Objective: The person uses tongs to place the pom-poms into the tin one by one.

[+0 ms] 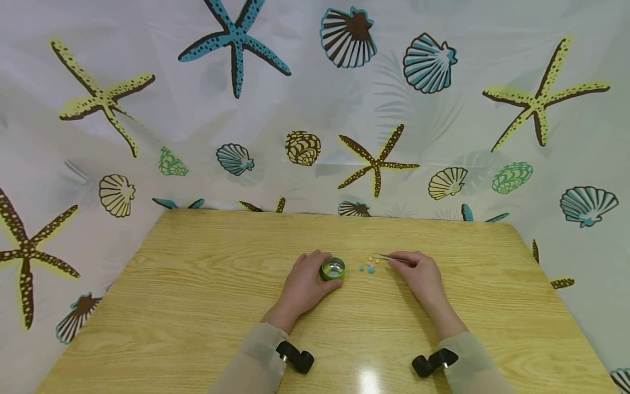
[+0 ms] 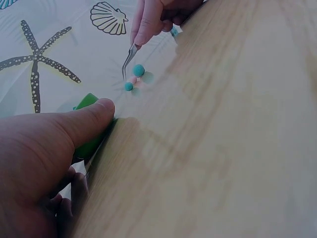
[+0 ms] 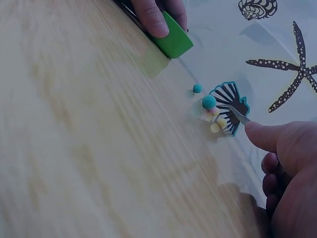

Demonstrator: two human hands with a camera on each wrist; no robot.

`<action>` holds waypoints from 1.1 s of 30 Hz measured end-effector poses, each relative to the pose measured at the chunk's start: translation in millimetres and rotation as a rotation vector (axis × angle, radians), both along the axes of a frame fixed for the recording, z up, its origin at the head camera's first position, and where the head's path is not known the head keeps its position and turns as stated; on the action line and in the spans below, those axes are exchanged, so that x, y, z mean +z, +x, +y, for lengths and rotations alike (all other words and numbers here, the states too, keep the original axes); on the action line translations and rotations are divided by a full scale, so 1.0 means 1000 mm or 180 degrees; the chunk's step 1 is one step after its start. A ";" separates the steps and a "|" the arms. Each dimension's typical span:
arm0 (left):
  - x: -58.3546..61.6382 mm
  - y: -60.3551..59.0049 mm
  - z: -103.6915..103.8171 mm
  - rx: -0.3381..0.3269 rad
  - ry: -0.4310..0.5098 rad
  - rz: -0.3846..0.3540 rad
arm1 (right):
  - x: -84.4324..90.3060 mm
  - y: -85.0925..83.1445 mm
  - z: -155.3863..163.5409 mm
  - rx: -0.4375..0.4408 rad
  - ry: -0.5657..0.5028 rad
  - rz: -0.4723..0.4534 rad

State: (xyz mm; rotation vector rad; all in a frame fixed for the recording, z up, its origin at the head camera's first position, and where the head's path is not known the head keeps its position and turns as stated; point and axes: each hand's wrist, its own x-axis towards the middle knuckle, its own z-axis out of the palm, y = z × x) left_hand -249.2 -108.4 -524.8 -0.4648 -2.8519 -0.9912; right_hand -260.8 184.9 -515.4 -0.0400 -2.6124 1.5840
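On the table my left hand [image 1: 307, 282] holds a small round green tin [image 1: 344, 270], its thumb and fingers curled about the side. The tin stands with its shiny silver inside facing up. My right hand [image 1: 420, 275] pinches thin metal tweezers [image 3: 240, 116] between thumb and fingers, the bent tips pointing left. Those tips come right beside a yellow ball [image 1: 371, 259] at the back of a loose cluster. Also in the cluster are a larger blue ball [image 3: 209, 101], a smaller blue ball [image 3: 197, 88], another yellow ball [image 1: 377, 261] and pink [image 1: 370, 264] ones.
The wooden table [image 1: 197, 306] reaches back to a white curtain [image 1: 285, 186] printed with starfish and shells. Black wrist mounts [image 1: 297, 358] sit on both light sleeves. The balls lie between the tin and my right hand.
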 end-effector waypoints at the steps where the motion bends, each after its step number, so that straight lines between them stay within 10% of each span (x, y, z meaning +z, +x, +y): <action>1: 0.000 0.000 0.000 -0.0001 0.0005 0.0007 | 0.000 0.000 0.000 -0.0005 0.0026 -0.0003; 33: 0.002 0.002 0.000 0.0004 0.0017 -0.0027 | -0.003 -0.003 -0.003 -0.0071 0.0460 0.0023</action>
